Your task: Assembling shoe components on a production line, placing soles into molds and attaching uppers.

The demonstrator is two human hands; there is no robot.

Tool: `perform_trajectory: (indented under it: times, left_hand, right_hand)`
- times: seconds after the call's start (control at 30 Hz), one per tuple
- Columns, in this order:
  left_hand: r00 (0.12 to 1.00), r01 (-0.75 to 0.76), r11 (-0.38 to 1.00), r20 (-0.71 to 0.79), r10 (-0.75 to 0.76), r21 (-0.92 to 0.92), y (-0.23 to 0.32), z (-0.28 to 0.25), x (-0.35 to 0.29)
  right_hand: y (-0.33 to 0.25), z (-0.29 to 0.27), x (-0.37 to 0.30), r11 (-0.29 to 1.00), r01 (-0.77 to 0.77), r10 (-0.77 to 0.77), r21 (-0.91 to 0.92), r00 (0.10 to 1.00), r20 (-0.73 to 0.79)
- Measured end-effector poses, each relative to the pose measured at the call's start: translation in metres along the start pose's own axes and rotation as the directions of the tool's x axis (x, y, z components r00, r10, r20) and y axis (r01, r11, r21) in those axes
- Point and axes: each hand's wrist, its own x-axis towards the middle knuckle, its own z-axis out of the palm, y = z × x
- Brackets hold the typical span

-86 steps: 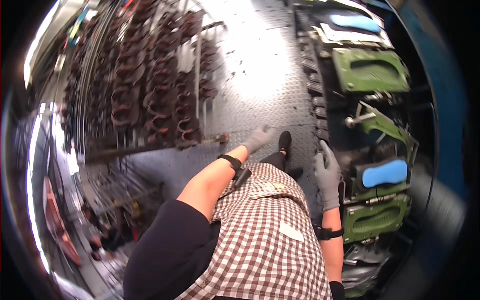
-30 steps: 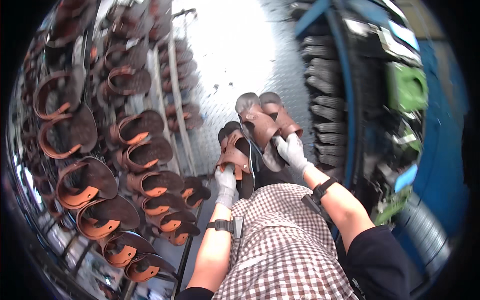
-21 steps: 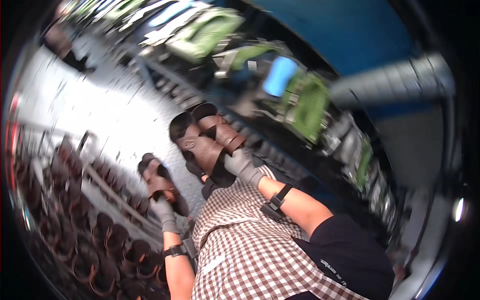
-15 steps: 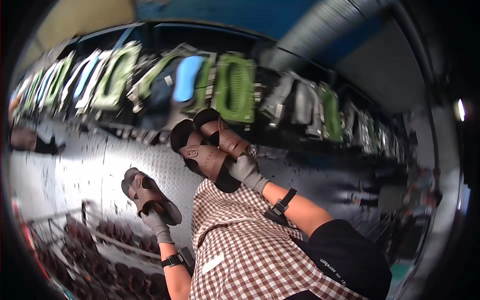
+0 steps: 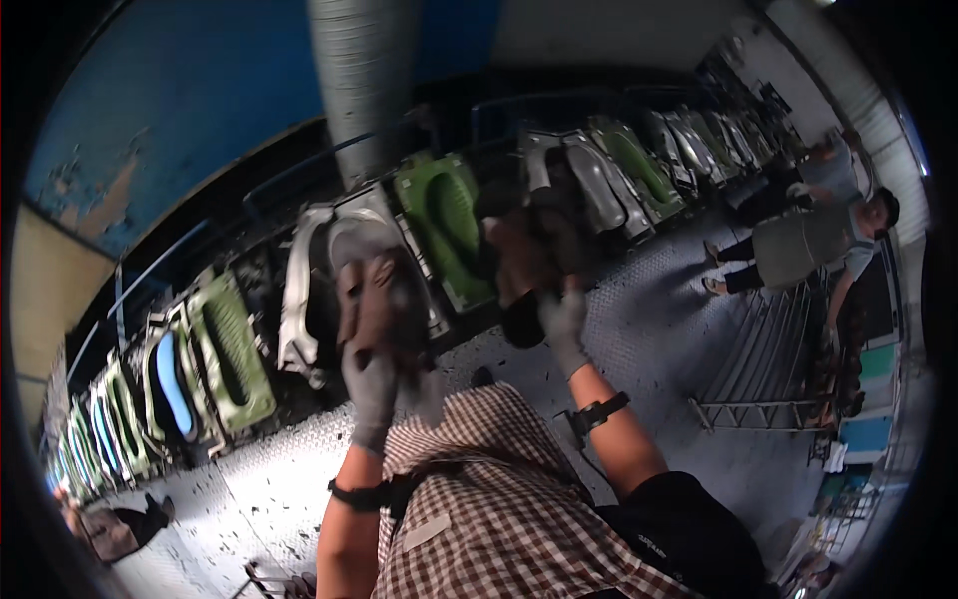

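Note:
My left hand [image 5: 371,387], in a grey glove, is closed on a brown sandal [image 5: 371,304]. This sandal is smeared by motion and overlaps the lower part of an open silver sole mould [image 5: 299,299]; I cannot tell whether they touch. My right hand [image 5: 564,321], gloved too, grips a pair of brown sandals [image 5: 521,255] with dark soles, also blurred. They hang in front of the mould row, just right of a green sole mould [image 5: 446,225]. Both forearms wear black straps.
Green and silver moulds run in a long row to both sides, one with a blue sole [image 5: 173,384]. A ribbed duct [image 5: 364,80] rises behind. A person [image 5: 808,245] stands on the right beside a metal rack [image 5: 758,349]; another person [image 5: 115,529] is at lower left. Underfoot is a metal floor [image 5: 479,354].
The view has swung, shifting the moulds. My left hand has risen from beside the sandal rack to the mould row with its sandal. My right hand still holds its sandals, now further right.

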Motion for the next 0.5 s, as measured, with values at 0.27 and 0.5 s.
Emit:
perform_trajectory:
  times: [0.27,0.5]
  left_hand:
    - [0.963,-0.045,0.984,0.268,-0.003,0.172,0.018,0.399,0.128]
    - [0.826,0.124,0.992,0.555,-0.099,-0.007,-0.012,0.544,0.201]
  right_hand:
    - [0.139,-0.141,0.263,0.856,-0.075,0.011,-0.512,0.992,-0.126]
    - [0.172,-0.161,0.331,0.968,-0.250,0.250,0.020,0.960,-0.128]
